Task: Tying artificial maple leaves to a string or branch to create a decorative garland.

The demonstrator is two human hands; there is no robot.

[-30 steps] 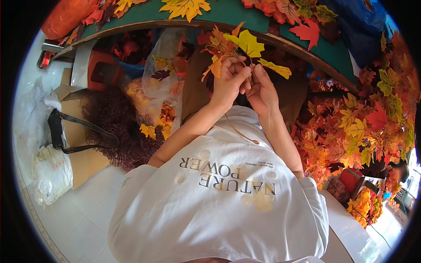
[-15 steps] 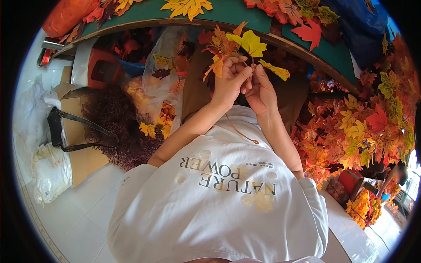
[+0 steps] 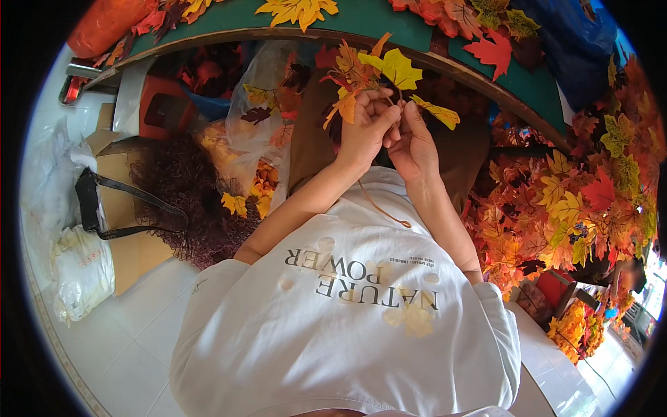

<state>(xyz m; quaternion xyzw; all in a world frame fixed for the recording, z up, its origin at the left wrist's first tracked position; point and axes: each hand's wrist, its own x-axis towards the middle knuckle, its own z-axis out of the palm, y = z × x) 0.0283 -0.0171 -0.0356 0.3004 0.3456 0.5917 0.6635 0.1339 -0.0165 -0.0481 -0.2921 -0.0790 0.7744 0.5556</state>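
Close together in front of my lap, both hands work on an artificial autumn leaf spray. My left hand (image 3: 361, 134) is closed round its stem, with orange leaves (image 3: 349, 73) standing out above the fingers. My right hand (image 3: 415, 149) pinches at the same place, thumb and fingertips meeting the left fingers. A large yellow leaf (image 3: 396, 68) rises above the hands, and a narrower yellow leaf (image 3: 436, 113) points off to the right. Below the left wrist, the thin brown stem (image 3: 374, 201) hangs over the white shirt and ends in a small loop. The exact join between the fingertips is hidden.
A green table (image 3: 379, 22) with loose leaves curves across the far side. Heaped autumn foliage (image 3: 549, 201) fills the right. At left are a cardboard box (image 3: 132, 260) with a black strap, dark purple curly strands (image 3: 184, 187), a clear plastic bag (image 3: 257, 90) and a white bag (image 3: 83, 271).
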